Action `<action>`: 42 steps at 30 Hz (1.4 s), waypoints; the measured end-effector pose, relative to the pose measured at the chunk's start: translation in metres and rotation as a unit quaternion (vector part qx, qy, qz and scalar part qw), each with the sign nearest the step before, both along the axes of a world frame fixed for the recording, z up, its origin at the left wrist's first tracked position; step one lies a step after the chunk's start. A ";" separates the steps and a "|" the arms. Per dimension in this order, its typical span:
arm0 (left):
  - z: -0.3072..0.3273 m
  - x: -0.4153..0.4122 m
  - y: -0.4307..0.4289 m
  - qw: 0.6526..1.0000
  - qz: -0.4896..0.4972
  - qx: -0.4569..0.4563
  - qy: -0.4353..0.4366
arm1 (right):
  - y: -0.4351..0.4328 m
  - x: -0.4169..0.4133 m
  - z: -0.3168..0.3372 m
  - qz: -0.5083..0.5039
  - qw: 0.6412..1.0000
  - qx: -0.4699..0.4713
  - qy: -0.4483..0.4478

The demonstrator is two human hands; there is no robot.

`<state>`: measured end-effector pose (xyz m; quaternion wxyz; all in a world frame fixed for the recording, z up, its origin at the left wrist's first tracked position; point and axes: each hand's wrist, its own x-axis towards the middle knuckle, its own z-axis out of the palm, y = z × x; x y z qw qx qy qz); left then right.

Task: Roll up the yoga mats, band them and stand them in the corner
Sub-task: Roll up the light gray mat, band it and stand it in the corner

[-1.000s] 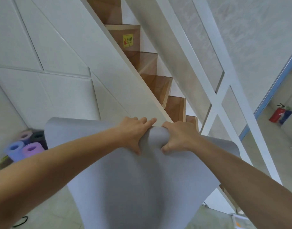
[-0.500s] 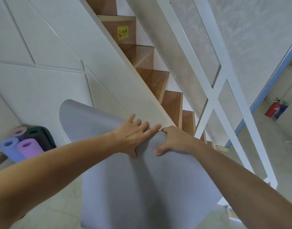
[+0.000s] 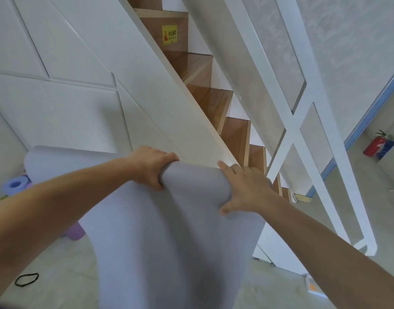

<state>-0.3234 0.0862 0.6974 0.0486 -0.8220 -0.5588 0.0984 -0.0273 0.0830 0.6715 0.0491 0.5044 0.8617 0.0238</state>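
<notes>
A: Where is the mat point(image 3: 164, 241)?

B: In front, hanging down over the floor point(image 3: 57, 264), its top edge curled over. The left hand point(image 3: 151, 166) grips that curl on the left, the right hand point(image 3: 245, 190) on the right.

A: Behind it?

B: The stairs point(image 3: 225, 121), with a railing point(image 3: 296, 121) to their right.

A: And left?

B: Rolled mats point(image 3: 15, 185) stand behind the mat's left edge. A band point(image 3: 26, 279) lies on the floor, nearer.

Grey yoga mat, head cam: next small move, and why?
Probably keep turning the top edge over to tighten the roll. The grey yoga mat has only its first curl formed at the top, gripped by the left hand and the right hand, while most of the sheet hangs loose. The black elastic band lies unused on the floor.
</notes>
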 end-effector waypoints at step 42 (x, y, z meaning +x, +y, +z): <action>-0.151 0.011 -0.027 0.769 0.290 0.001 -0.569 | 0.047 -0.091 0.012 0.019 0.917 -0.191 0.350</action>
